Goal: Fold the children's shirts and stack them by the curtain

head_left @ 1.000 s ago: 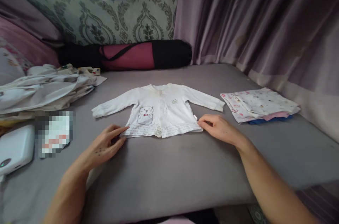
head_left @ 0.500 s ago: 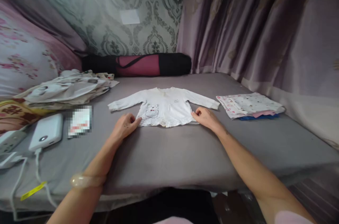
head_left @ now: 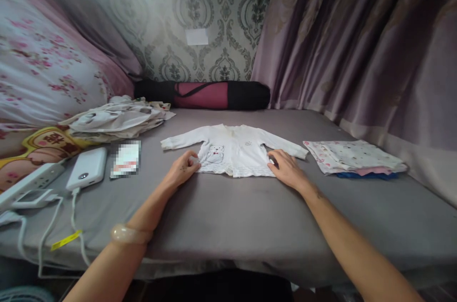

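A small white long-sleeved baby shirt (head_left: 237, 152) lies flat with its sleeves spread to both sides. It has a bear picture on its left part and a small print at the right of the chest. At the lower left corner, my left hand (head_left: 182, 168) rests with curved fingers, thumb and forefinger apart. My right hand (head_left: 288, 171) is at the lower right edge, its fingers bent and parted from the thumb. Both hands touch or nearly touch the cloth without a visible grip.
A folded clothes stack (head_left: 357, 156) lies on the right. Further left are a loose clothes pile (head_left: 121, 118), a white power bank (head_left: 86, 168) with a cable, a power strip (head_left: 35, 183) and a blurred packet (head_left: 125, 159). A black and maroon long bag (head_left: 202, 95) lies along the wall.
My fingers, pinched at the shirt's lower corners before, have loosened and parted. The view has shifted, so everything sits further right and a little lower. The shirt stays spread.
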Motion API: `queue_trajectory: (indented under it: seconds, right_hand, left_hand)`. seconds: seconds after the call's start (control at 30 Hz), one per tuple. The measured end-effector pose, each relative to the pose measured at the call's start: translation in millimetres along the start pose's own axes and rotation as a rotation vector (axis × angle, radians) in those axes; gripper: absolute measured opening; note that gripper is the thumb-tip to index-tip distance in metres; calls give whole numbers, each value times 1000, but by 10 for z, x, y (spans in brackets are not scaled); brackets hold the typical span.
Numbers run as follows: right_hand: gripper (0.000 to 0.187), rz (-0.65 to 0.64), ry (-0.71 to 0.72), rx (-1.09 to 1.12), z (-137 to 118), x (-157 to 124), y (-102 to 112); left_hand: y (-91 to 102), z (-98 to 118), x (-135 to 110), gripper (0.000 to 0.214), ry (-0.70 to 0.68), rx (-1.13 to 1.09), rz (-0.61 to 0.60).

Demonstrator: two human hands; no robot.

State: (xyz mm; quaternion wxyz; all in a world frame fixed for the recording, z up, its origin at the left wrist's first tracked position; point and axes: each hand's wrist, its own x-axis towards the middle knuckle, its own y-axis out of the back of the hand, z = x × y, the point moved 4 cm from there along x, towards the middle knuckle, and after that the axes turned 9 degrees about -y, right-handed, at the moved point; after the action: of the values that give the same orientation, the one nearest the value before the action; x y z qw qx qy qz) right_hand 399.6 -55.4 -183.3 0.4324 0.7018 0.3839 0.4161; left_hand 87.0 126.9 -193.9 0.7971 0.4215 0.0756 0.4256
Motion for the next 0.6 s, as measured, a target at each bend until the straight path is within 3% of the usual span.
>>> queue_trajectory:
  seconds: [0.1,0.27,0.6]
  right_hand:
    - [49,-94,142,10,-12,4,-110]
    - [50,-221,82,-9,112,42,-245]
    - [51,-228,72,11,187,77,-300]
  left_hand:
    - [-11,15,4,47,-23,6,-49]
    - [-8,44,9,51,-1,79,-121]
    - [60,67,-54,50,65,193,-116]
